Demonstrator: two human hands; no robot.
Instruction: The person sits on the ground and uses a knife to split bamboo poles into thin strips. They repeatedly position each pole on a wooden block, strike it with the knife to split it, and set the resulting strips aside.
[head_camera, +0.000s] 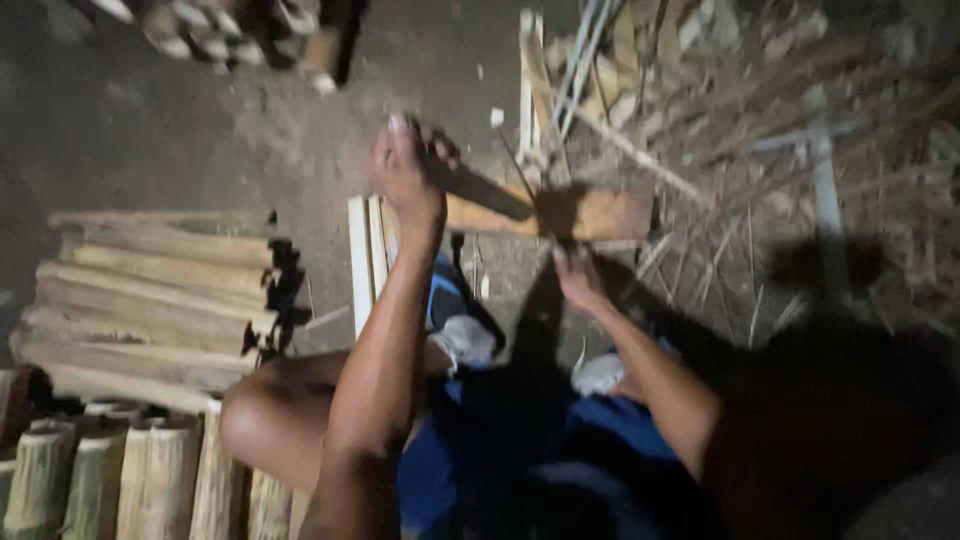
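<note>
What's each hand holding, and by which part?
Left hand grips a knife by its handle. Right hand looks pressed to the wooden block; hold unclear.

Bare arms, blue shorts (520, 440), blue-and-white shoes (455, 320)

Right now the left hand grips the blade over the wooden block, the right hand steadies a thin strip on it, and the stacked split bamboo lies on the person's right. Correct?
Not quite. The head view shows the stacked split bamboo on the person's left, not right. The rest holds: the left hand grips the blade over the wooden block, and the right hand steadies a thin strip on it.
</note>
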